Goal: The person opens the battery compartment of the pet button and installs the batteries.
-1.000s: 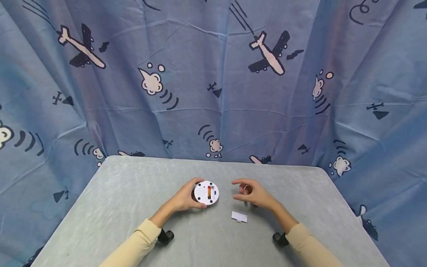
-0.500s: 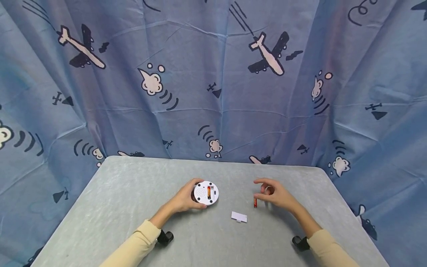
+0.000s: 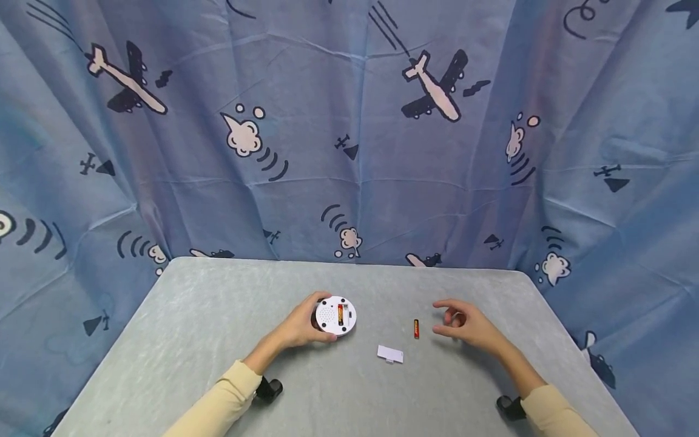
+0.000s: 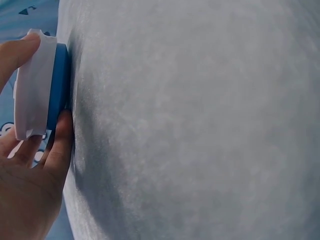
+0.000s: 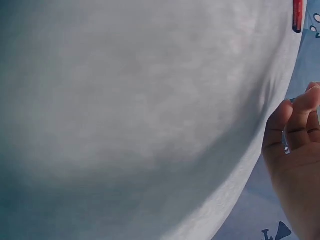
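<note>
My left hand grips a round white device by its edges, its battery side facing up. A battery lies in the uncovered compartment, beside a bare slot. In the left wrist view the device shows a white upper part and a blue lower part, held between thumb and fingers. To the right of a loose red battery on the table, my right hand hovers with loosely bent fingers and holds nothing. The same battery appears at the top corner of the right wrist view.
A white battery cover with a small tab lies between the device and the loose battery, nearer the front. The table has a pale grey cloth surface. Behind it hangs a blue curtain printed with planes.
My right hand has moved right and let go of the battery, which now lies on the table. The left hand has kept its grip on the device.
</note>
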A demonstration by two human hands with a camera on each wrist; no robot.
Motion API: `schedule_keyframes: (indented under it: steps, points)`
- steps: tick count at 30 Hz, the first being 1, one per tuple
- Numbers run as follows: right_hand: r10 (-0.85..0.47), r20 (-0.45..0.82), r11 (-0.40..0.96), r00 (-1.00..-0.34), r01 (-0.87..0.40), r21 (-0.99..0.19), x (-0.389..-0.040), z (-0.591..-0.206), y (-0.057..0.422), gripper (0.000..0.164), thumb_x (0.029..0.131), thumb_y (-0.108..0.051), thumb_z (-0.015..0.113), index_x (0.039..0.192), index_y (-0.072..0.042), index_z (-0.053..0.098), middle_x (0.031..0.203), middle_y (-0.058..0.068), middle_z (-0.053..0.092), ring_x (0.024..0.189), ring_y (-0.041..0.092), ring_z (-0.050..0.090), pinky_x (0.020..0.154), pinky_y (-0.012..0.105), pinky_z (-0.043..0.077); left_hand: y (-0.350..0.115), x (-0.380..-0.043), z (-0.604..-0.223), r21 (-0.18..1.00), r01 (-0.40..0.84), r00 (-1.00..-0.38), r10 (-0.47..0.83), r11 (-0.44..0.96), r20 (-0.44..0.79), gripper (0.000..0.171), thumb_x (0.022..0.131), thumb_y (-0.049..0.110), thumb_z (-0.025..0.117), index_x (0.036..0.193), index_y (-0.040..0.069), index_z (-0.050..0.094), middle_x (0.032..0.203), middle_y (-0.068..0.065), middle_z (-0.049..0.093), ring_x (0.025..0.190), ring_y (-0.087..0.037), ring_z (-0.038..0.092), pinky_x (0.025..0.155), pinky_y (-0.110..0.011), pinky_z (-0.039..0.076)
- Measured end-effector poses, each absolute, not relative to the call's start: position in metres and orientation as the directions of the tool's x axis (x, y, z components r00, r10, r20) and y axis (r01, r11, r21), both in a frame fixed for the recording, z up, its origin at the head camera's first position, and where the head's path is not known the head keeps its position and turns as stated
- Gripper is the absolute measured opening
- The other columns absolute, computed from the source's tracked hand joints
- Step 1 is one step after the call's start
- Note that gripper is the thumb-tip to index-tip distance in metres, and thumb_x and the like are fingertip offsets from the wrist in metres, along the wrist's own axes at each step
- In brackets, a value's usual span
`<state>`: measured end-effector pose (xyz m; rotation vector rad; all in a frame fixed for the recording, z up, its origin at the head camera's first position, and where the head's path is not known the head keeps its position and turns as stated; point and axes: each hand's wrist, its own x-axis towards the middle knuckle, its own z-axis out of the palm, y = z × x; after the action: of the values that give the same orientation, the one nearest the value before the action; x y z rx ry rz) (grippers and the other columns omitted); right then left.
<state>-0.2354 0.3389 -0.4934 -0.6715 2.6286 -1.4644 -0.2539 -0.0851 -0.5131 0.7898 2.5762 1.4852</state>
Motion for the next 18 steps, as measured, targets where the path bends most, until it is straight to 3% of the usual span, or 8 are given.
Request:
schedule_keyframes:
  steps: [9,18]
  points:
    - [-0.429,0.135,0.562,-0.893,-0.381,-0.734,-0.238,-0.501,0.328,0.057,0.08,-0.023,0.09,0.126,0.001,0.065,0.085,0.012,0.057,0.06,0.008,0.044,0.052,0.024,0.039,-0.088,-0.253,-0.512,0.822,0.398,-0.867,0.46,0.407,0.192,0.089,0.068,0.014,0.096,0.141,-0.003,0.047,0.134,-0.019,0.054,0.123,-0.033,0.052,0.105,-0.051,0.038]
    - [-0.474,0.093,0.61,-0.876,-0.402,-0.683,-0.247,-0.502,0.314,0.063,0.074,-0.028,0.093,0.124,-0.001,0.065,0.082,0.008,0.057,0.066,0.012,0.048,0.058,0.026,0.041,-0.087,-0.254,-0.513,0.827,0.395,-0.863,0.469,0.399,0.186,0.089,0.069,0.014,0.095,0.14,-0.004,0.047,0.134,-0.019,0.054,0.122,-0.033,0.052,0.104,-0.051,0.038]
